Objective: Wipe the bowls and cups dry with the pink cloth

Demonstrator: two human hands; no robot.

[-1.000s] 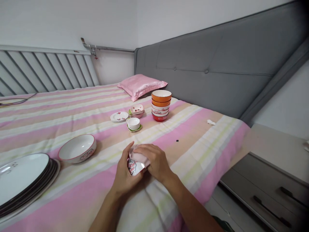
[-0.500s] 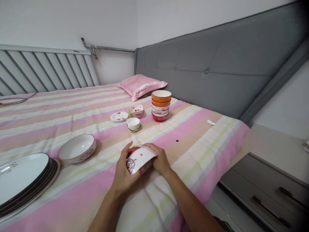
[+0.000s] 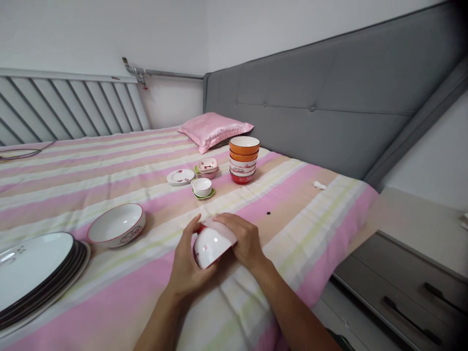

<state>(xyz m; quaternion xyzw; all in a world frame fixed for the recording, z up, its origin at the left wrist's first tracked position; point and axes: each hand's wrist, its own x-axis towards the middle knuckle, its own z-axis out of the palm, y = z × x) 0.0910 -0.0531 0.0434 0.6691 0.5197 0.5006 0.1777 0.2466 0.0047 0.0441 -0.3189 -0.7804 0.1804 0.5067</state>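
A white bowl with a red rim is tilted on its side between my two hands, just above or touching the bedspread; I cannot tell which. My left hand grips its left side, thumb along the near rim. The right side is held by my right hand, whose fingers reach over the top. A bit of red shows at the bowl's far left edge. Beyond my hands stands a stack of orange, white and red bowls. To the left, a larger white bowl sits upright.
Dark-edged plates are stacked at the lower left. Small plates, pink dishes and little white bowls sit mid-bed. A pink pillow lies by the grey headboard. A nightstand stands at the right.
The bowl has turned in my hands, so its printed pattern has moved mostly out of sight. My right fingers have shifted over its top. Everything else is unmoved.
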